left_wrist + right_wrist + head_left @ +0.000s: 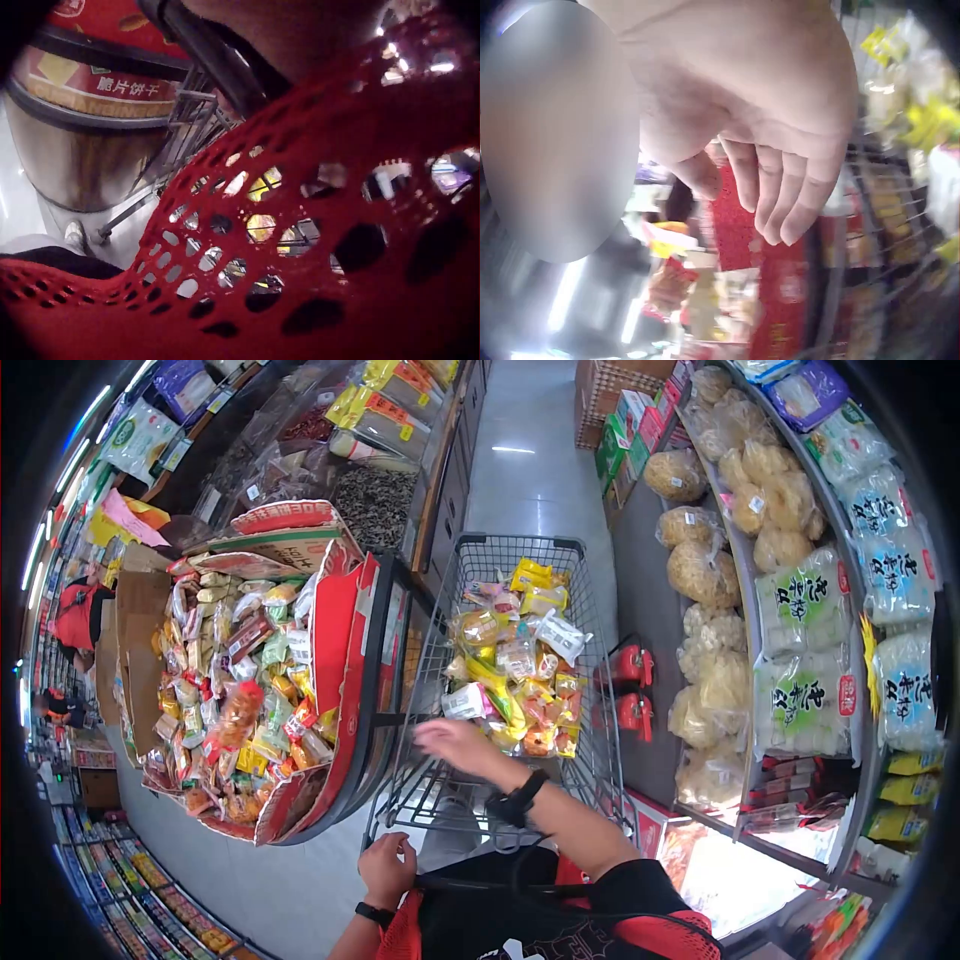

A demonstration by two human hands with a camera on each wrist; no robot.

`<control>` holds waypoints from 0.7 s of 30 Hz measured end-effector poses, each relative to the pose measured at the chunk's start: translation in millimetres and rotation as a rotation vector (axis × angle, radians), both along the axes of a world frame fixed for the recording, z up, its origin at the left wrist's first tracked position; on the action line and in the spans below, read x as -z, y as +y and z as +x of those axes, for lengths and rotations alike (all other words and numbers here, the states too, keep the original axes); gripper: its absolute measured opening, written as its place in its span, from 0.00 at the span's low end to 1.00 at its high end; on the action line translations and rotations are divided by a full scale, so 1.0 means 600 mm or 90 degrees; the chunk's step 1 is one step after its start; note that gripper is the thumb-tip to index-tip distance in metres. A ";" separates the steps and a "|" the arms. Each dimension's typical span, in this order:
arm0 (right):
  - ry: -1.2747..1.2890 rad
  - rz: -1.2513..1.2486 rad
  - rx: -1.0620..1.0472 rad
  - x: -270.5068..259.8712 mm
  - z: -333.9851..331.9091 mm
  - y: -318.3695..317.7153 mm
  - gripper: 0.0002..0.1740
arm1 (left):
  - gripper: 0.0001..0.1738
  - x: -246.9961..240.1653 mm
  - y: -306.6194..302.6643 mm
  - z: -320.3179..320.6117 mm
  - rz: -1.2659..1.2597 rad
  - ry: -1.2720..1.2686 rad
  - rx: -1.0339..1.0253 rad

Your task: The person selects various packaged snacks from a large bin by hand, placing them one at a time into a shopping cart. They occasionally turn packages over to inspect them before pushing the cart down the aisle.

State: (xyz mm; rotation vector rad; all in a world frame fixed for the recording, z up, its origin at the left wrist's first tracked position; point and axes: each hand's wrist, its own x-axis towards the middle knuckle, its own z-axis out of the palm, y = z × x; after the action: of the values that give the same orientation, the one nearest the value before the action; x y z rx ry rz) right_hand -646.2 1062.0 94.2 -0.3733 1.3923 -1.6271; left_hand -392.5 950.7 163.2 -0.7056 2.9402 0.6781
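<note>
My right hand [462,748] reaches across the left rim of a wire shopping cart [597,690], beside a big cardboard bin [340,650] of snack packets. In the right wrist view this hand [757,127] hangs with loosely bent fingers and holds nothing. A blurred orange-red snack packet [238,715] shows over the bin's pile, apart from the hand. Curled at the near left end of the cart handle [500,883], my left hand [387,868] grips it; red mesh sleeve cloth covers much of the left wrist view. Assorted packets [510,650] lie in the cart.
Shelves with bagged noodles [700,575] and white packs [805,690] line the right side. Red fire extinguishers [630,665] stand beside the cart. A dark rail [375,650] edges the bin. The aisle floor [520,490] runs ahead, with cartons [610,400] at its far right.
</note>
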 end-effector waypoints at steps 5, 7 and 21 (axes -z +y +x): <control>0.335 0.405 0.193 0.350 -0.047 0.181 0.12 | 0.04 0.006 -0.001 -0.006 -0.001 0.010 0.005; 0.362 0.441 0.227 0.352 -0.096 0.220 0.11 | 0.05 0.003 -0.001 -0.008 -0.001 0.011 0.008; 0.301 0.573 0.283 0.373 -0.183 0.177 0.18 | 0.04 0.006 -0.003 -0.015 -0.007 0.006 0.006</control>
State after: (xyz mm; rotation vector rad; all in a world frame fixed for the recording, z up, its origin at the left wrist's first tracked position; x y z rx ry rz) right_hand -755.7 1168.0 -129.8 0.1143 2.5286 -1.0810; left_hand -401.6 948.6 159.6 -0.6907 2.9569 0.6663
